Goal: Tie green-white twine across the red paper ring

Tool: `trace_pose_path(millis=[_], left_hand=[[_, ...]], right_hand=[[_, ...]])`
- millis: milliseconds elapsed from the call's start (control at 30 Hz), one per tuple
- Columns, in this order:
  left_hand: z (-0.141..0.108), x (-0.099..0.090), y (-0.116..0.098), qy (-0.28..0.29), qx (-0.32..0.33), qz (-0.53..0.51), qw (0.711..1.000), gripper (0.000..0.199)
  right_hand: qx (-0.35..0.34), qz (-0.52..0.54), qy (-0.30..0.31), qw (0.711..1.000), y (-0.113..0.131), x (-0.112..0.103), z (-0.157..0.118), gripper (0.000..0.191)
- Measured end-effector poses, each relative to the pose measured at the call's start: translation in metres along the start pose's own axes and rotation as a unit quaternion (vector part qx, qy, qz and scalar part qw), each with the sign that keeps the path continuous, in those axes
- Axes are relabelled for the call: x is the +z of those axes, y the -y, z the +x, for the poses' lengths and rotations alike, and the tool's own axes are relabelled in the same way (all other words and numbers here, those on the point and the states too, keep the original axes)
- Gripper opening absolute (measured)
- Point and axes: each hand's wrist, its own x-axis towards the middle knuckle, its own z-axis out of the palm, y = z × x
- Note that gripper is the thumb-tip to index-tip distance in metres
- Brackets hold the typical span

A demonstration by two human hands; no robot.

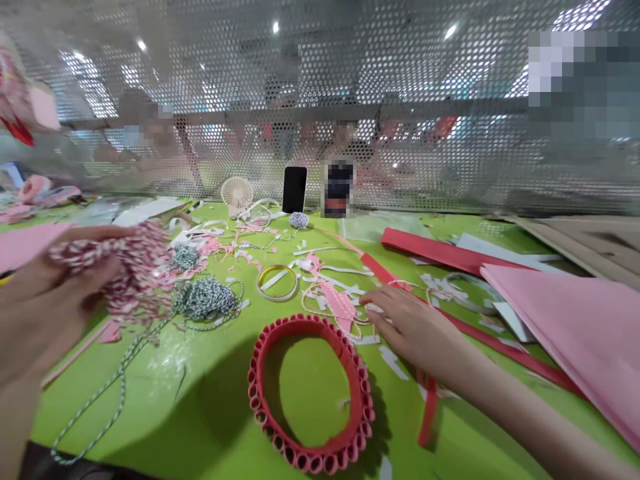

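Table [210, 400]: ring [300, 327] at near middle; tape roll [293, 288] behind it, slightly left. Left hand [57, 293], holding cord bundle [133, 267], at left; cord heap [206, 298] just right of it. Right hand [400, 320] right of tape roll, beside paper scraps [393, 362]. Paper sheets [570, 320] at right edge. Fan [237, 192] left of phone [295, 190] at back, both before mesh panel [225, 87]

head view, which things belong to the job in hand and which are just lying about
Probably the job:
- red-and-white cord, held in the left hand
- pink piece beside the right hand
- red ring edged with rolls

Probably lying about:
- fan
- black-screened phone
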Motion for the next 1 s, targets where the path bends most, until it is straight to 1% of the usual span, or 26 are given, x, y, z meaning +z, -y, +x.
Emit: trace_pose_path(millis=[33, 67, 100, 133, 167, 200, 267, 300, 367, 400, 433, 467, 533, 567, 667, 733, 800, 833, 867, 900, 933, 1000], left_hand=[[0.001, 0.004, -0.006, 0.016, -0.013, -0.081, 0.996, 0.028], [0.001, 0.008, -0.014, 0.041, -0.036, -0.187, 0.981, 0.027], [0.000, 0.013, -0.021, 0.076, -0.068, -0.304, 0.947, 0.023], [-0.001, 0.020, -0.030, 0.109, -0.098, -0.400, 0.905, 0.021], [-0.002, 0.026, -0.039, 0.139, -0.124, -0.469, 0.863, 0.021], [-0.004, 0.033, -0.048, 0.167, -0.140, -0.507, 0.834, 0.022], [-0.009, 0.047, -0.067, 0.213, -0.141, -0.556, 0.791, 0.022], [-0.012, 0.053, -0.076, 0.240, -0.139, -0.571, 0.773, 0.022], [-0.018, 0.063, -0.092, 0.275, -0.138, -0.593, 0.744, 0.021], [-0.020, 0.067, -0.098, 0.286, -0.142, -0.599, 0.734, 0.021], [-0.021, 0.070, -0.103, 0.287, -0.148, -0.604, 0.729, 0.022], [-0.022, 0.073, -0.106, 0.282, -0.153, -0.607, 0.727, 0.024], [-0.020, 0.077, -0.106, 0.270, -0.154, -0.608, 0.731, 0.027], [-0.017, 0.078, -0.103, 0.263, -0.148, -0.606, 0.736, 0.030], [-0.006, 0.082, -0.090, 0.250, -0.143, -0.581, 0.761, 0.040], [0.001, 0.085, -0.081, 0.243, -0.175, -0.559, 0.773, 0.038], [0.007, 0.089, -0.074, 0.229, -0.218, -0.541, 0.780, 0.035], [0.008, 0.091, -0.072, 0.219, -0.236, -0.534, 0.782, 0.034], [0.009, 0.093, -0.070, 0.211, -0.249, -0.530, 0.783, 0.034], [0.009, 0.095, -0.068, 0.209, -0.252, -0.528, 0.784, 0.033], [0.007, 0.096, -0.067, 0.216, -0.244, -0.525, 0.786, 0.031], [0.002, 0.098, -0.066, 0.244, -0.194, -0.511, 0.801, 0.024]], right_hand=[[-0.006, 0.024, -0.008, 1.000, 0.003, -0.002, 0.000, 0.026], [-0.015, 0.053, -0.016, 0.998, 0.006, -0.005, -0.001, 0.025], [-0.024, 0.089, -0.021, 0.995, 0.011, -0.007, -0.001, 0.025], [-0.033, 0.131, -0.024, 0.991, 0.016, -0.009, -0.003, 0.024], [-0.039, 0.179, -0.023, 0.983, 0.021, -0.011, -0.004, 0.023], [-0.044, 0.232, -0.018, 0.972, 0.026, -0.013, -0.007, 0.023], [-0.050, 0.340, 0.007, 0.939, 0.035, -0.014, -0.011, 0.029], [-0.049, 0.389, 0.024, 0.920, 0.039, -0.014, -0.014, 0.036], [-0.037, 0.466, 0.060, 0.882, 0.046, -0.013, -0.017, 0.049], [-0.026, 0.497, 0.076, 0.864, 0.048, -0.013, -0.018, 0.050], [-0.014, 0.526, 0.090, 0.845, 0.049, -0.013, -0.018, 0.044], [-0.001, 0.552, 0.101, 0.828, 0.050, -0.013, -0.017, 0.034], [0.039, 0.594, 0.097, 0.798, 0.047, -0.013, -0.013, 0.016], [0.068, 0.609, 0.085, 0.786, 0.045, -0.014, -0.011, 0.014], [0.140, 0.640, 0.032, 0.755, 0.031, -0.017, -0.005, 0.014], [0.151, 0.661, 0.008, 0.735, 0.020, -0.019, -0.002, 0.015], [0.151, 0.670, -0.024, 0.726, 0.010, -0.020, 0.001, 0.015], [0.154, 0.665, -0.041, 0.730, 0.007, -0.021, 0.002, 0.015], [0.156, 0.651, -0.054, 0.741, 0.006, -0.022, 0.003, 0.016], [0.157, 0.630, -0.060, 0.759, 0.006, -0.021, 0.003, 0.017], [0.158, 0.600, -0.055, 0.782, 0.008, -0.021, 0.003, 0.019], [0.144, 0.543, -0.016, 0.827, 0.018, -0.018, 0.001, 0.023]])
